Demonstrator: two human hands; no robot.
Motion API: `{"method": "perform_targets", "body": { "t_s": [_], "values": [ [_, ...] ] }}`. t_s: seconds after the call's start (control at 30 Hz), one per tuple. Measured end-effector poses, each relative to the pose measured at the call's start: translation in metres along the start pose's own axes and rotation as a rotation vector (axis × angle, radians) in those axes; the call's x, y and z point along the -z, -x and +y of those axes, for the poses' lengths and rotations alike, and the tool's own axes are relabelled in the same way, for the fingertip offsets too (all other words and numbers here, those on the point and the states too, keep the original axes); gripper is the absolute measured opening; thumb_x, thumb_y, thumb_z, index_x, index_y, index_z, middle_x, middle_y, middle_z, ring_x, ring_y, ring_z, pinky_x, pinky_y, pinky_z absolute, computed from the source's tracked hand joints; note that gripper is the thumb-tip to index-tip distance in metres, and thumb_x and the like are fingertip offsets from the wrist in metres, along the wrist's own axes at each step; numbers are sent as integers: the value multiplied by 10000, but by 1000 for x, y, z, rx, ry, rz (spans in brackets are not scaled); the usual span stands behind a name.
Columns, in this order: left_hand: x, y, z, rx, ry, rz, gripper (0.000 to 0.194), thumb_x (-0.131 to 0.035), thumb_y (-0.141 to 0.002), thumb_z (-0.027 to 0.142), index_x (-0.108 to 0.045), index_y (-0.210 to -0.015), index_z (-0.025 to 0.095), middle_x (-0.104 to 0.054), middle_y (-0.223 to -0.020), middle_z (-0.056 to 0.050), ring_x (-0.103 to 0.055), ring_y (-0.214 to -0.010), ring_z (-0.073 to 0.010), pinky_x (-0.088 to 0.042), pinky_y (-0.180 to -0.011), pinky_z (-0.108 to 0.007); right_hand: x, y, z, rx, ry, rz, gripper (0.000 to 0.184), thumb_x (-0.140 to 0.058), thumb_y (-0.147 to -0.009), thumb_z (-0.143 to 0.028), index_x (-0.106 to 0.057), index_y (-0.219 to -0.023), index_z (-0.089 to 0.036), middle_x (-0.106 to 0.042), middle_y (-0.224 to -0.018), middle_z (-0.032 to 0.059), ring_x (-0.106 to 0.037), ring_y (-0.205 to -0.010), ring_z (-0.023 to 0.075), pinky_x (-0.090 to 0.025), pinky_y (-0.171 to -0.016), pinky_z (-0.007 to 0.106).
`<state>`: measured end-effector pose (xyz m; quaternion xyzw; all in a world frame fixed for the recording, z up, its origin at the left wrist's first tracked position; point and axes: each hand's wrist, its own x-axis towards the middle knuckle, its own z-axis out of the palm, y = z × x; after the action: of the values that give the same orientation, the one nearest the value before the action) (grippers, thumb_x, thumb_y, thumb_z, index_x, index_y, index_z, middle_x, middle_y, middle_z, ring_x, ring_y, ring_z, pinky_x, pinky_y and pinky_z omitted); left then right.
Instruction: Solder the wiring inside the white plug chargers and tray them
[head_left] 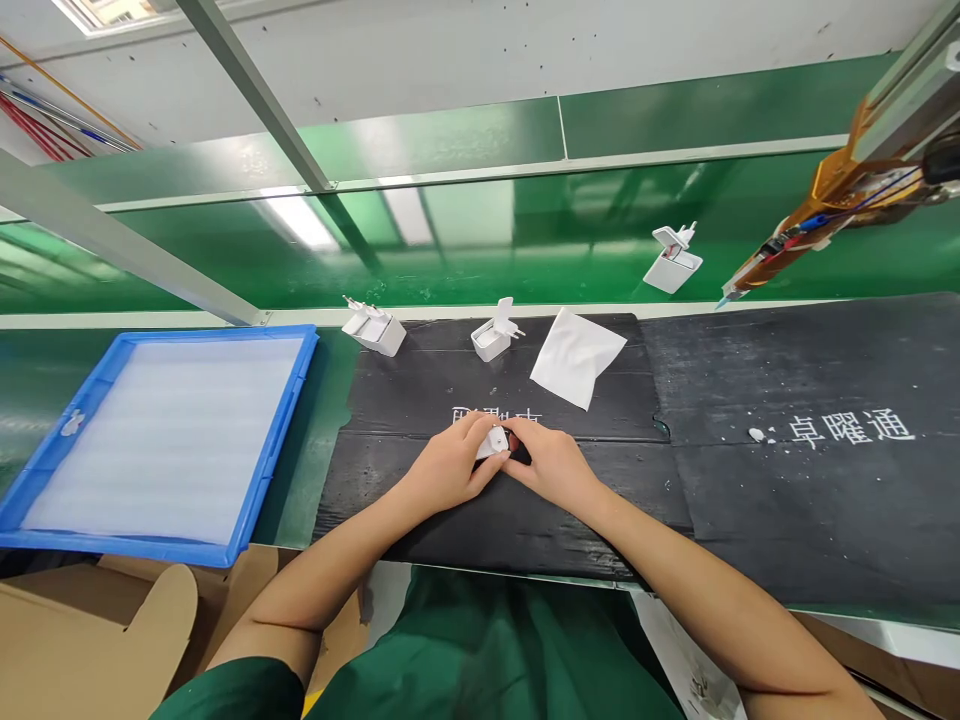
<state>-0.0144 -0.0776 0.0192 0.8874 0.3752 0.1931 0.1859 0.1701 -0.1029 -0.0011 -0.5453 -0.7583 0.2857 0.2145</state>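
White piece (493, 443) held by the left hand (448, 464) over the black mat (634, 400).
Its visible part slants near-left to far-right; the right hand (553, 464) sits at its right end, its grip too covered to tell.

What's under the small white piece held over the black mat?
Around the white piece, the black mat shows, with partly covered white characters just beyond. What lies directly beneath cannot be seen: the piece itself, the left grip and right grip cover it.
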Motion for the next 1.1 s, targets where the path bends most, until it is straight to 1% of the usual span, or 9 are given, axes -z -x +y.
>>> {"method": "perform_targets", "body": {
  "t_s": [0.17,0.27,0.47,0.57,0.67,0.8,0.9,1.0,1.1],
  "values": [
    [-2,1,2,-6,-199,-34,333,-435,-947,422,-506,-1160,175,-663,-983,-98,-663,-882,-233,-543,-740,-338,0,-1,-1,-19,7,-17,168,-622,-843,-274,-565,-989,-213,-673,-832,5,-619,-665,161,-388,-577,254],
    [0,1,2,-11,-283,-62,401,-410,-951,486,-504,-1177,167,-659,-976,-105,-661,-842,-240,-534,-666,-335,1,-1,0,-14,12,-31,206,-631,-833,-272,-559,-1017,-213,-678,-855,14,-638,-699,174,-406,-587,257],
    [3,-2,4,3,-234,-127,436,-387,-959,502,-488,-1237,181,-667,-1040,-87,-656,-914,-237,-539,-704,-339,1,0,2,14,27,-3,261,-624,-824,-262,-566,-1071,-200,-688,-839,29,-668,-715,202,-447,-590,273],
    [0,-3,6,36,-233,-106,433,-383,-963,480,-475,-1270,189,-666,-1072,-83,-653,-940,-230,-539,-731,-337,1,-1,2,14,25,7,205,-601,-835,-278,-575,-1022,-196,-677,-793,23,-664,-666,199,-443,-565,272],
    [-5,-3,8,83,-265,-70,406,-371,-973,452,-486,-1259,187,-666,-1083,-85,-654,-950,-219,-534,-742,-321,2,-2,4,-7,-14,18,221,-579,-835,-282,-576,-1036,-189,-672,-795,28,-655,-652,193,-454,-575,277],
    [-6,-3,7,39,-290,-67,451,-417,-959,468,-455,-1303,179,-664,-1101,-88,-652,-953,-212,-521,-751,-310,9,-4,6,-21,-150,-10,297,-563,-804,-278,-570,-1087,-190,-663,-799,17,-586,-581,159,-465,-575,279],
    [2,-8,-5,47,-357,-47,408,-467,-945,444,-502,-1251,177,-672,-1085,-94,-643,-942,-220,-507,-792,-336,16,-7,8,-47,-268,-16,287,-503,-821,-281,-580,-1080,-185,-662,-814,18,-511,-511,131,-455,-544,277],
    [16,-23,-31,157,-482,67,371,-489,-930,448,-571,-1141,153,-672,-1042,-129,-625,-971,-261,-476,-885,-410,19,-9,9,-59,-305,14,259,-447,-847,-284,-600,-1031,-188,-679,-867,37,-496,-505,128,-459,-546,287],
    [33,-42,-62,241,-557,193,355,-508,-918,432,-588,-1112,146,-644,-1118,-164,-555,-1162,-311,-370,-1048,-496,17,-9,10,-27,-289,8,217,-466,-841,-288,-609,-982,-205,-691,-887,39,-542,-562,146,-474,-567,293]
  ]
}}
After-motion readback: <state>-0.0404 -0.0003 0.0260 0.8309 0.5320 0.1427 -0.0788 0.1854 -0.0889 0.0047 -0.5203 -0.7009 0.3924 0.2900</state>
